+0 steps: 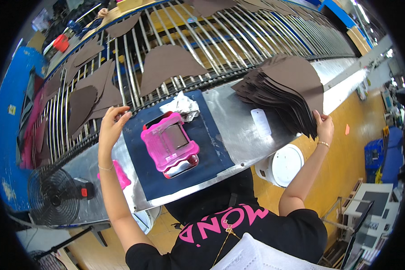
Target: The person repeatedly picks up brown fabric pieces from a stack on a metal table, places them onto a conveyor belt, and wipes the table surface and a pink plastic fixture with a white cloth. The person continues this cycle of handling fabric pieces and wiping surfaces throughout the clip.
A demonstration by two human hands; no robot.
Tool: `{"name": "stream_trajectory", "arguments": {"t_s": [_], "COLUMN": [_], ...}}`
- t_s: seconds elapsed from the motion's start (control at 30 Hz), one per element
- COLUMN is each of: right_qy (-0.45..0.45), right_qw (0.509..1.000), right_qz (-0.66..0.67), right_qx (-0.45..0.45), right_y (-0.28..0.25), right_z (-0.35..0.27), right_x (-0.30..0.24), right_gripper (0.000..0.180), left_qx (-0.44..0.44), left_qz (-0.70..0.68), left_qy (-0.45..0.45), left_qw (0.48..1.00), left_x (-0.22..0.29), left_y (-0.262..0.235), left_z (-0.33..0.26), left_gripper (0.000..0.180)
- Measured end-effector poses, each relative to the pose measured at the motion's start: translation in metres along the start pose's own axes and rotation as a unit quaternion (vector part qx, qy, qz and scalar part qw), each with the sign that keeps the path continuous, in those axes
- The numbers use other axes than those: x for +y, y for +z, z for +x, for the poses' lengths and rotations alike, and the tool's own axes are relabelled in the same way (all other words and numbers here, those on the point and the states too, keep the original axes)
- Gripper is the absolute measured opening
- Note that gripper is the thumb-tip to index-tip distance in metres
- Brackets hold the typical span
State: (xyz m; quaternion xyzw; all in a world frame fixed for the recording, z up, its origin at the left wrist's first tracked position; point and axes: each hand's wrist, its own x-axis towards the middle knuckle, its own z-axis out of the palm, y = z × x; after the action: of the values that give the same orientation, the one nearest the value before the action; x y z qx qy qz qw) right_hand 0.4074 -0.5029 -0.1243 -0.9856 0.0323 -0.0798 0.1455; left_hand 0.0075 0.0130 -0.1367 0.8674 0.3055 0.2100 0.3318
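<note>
A small white rounded label (261, 122) is lying on the bare metal bench (229, 112) right of centre, just below a fanned stack of brown cut pieces (288, 87). A tiny orange tag (347, 129) is sitting on the yellow floor at the right edge, and a yellow square sticker (11, 109) is showing on the blue surface at far left. A white round bucket lid (285, 164) is peeking out under the bench, lower right of centre.

The person's right hand (324, 126) is gripping the lower right corner of the brown stack, fingers closed round its edge. The left hand (111, 125), left of centre, is half open, its fingertips touching the edge of a single brown piece (94, 96) lying on the roller conveyor (202, 40), where more brown pieces are spread about.

Between the hands, a dark blue mat (202, 144) is carrying a pink frame-like tool (168, 141) with crumpled white paper (182, 104) just above it. A black fan (54, 198) is standing at lower left.
</note>
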Motion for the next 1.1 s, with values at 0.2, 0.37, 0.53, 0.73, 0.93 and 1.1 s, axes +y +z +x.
{"name": "stream_trajectory", "arguments": {"t_s": [0.2,0.37,0.53,0.73,0.93,1.1], "right_qy": [-0.010,-0.109,-0.205,-0.291,-0.375,-0.528], "right_qw": [0.999,0.974,0.874,0.679,0.557,0.609], "right_qz": [-0.044,0.164,0.425,0.670,0.677,0.499], "right_qx": [0.013,0.109,0.116,-0.068,-0.303,-0.318], "right_y": [-0.013,-0.040,-0.080,-0.066,-0.029,0.007], "right_z": [-0.005,-0.030,-0.062,-0.126,-0.185,-0.206], "right_x": [-0.016,-0.049,-0.115,-0.215,-0.265,-0.277], "right_gripper": [0.069,0.034,0.027,0.021,0.022,0.028], "left_qx": [-0.008,-0.016,0.015,0.116,0.111,0.242], "left_qz": [-0.031,-0.065,-0.114,-0.235,-0.352,-0.168], "left_qy": [-0.002,-0.014,0.007,0.131,-0.063,-0.052], "left_qw": [0.999,0.998,0.993,0.956,0.927,0.954], "left_x": [0.002,0.008,0.041,0.101,0.117,0.105], "left_y": [0.002,-0.006,-0.014,0.003,-0.056,-0.105], "left_z": [-0.001,-0.004,0.004,0.002,-0.048,-0.097], "left_gripper": [0.028,0.027,0.030,0.064,0.024,0.018]}}
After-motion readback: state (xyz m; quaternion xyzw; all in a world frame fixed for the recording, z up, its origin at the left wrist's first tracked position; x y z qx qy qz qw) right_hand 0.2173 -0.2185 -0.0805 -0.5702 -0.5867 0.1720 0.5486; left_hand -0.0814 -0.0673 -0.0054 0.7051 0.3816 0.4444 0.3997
